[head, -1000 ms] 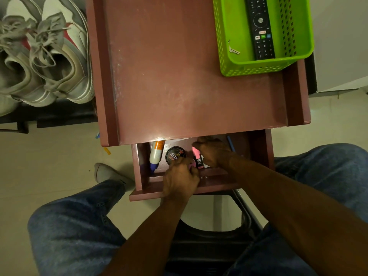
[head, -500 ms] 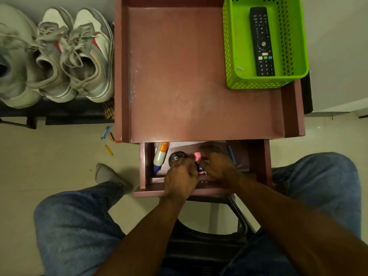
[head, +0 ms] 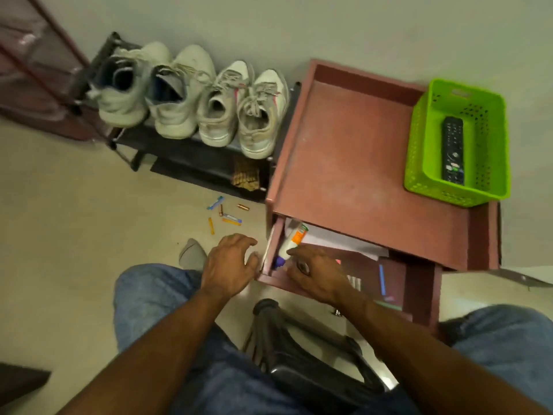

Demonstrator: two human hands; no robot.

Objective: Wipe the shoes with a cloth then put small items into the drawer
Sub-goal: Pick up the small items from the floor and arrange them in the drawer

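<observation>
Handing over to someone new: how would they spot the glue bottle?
Find the red table and its open drawer below. At the drawer's left end lies the glue bottle, touching the right hand. It alone is white with an orange label and purple cap.

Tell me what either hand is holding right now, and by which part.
Nothing is held. The left hand hangs open beside the drawer; the right hand rests spread over its front edge.

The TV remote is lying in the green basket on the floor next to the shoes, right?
Not quite. The remote does lie in the green basket, but the basket stands on top of the brown side table, not on the floor. The head view shows this.
</observation>
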